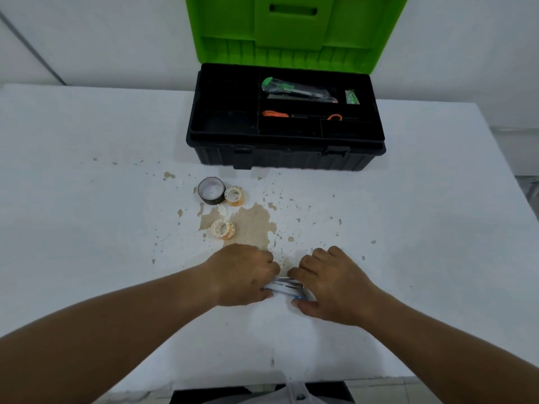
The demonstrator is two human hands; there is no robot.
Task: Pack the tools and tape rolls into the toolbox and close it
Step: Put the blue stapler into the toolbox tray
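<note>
A black toolbox (221, 158) stands open at the table's far side, its green lid (294, 27) raised. Its tray holds a green-handled tool in clear packaging (294, 90), a small green packet (352, 97) and an orange-handled tool (300, 115). On the table lie a dark tape roll (211, 191) and two small clear tape rolls (234, 196) (223, 229). Near the front, my left hand (242, 275) and my right hand (329, 284) both close on a small white and blue packaged item (284, 285), mostly hidden between them.
The white table (408, 214) has worn brown patches in its middle. The tray's left compartments look dark, and I cannot make out anything in them. A white wall rises behind the toolbox.
</note>
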